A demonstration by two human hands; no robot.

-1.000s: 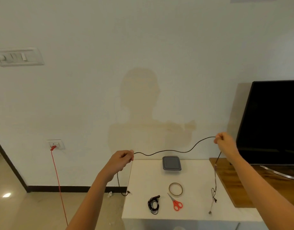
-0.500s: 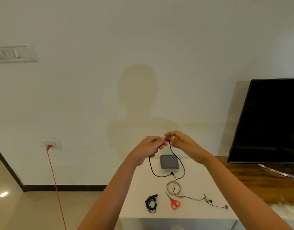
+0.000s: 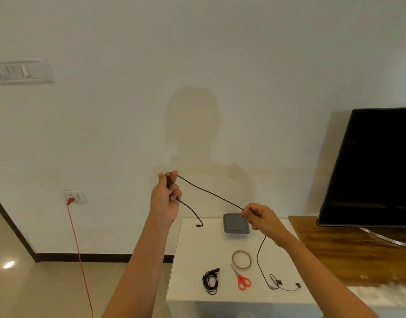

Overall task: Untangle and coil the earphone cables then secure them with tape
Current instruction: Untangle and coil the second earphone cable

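A black earphone cable [image 3: 208, 193] runs taut between my hands above the white table [image 3: 192, 253]. My left hand [image 3: 166, 198] is raised and grips the cable near its plug end, and the plug [image 3: 199, 225] dangles below it. My right hand [image 3: 259, 218] pinches the cable lower and to the right. From there the cable hangs down to the earbuds [image 3: 284, 284], which lie on the table. A second black earphone [image 3: 210, 281] lies coiled on the table. A tape roll [image 3: 241, 260] and red-handled scissors [image 3: 241, 278] lie beside it.
A grey lidded box [image 3: 236, 223] sits at the back of the table. A dark TV screen [image 3: 371, 166] stands on a wooden cabinet [image 3: 348, 246] to the right. A red cord [image 3: 79, 251] hangs from a wall socket at the left.
My hands, together half a second ago, have drawn apart: the left one rose and the right one dropped to the right, pulling the cable taut. The earbuds slid on the table.
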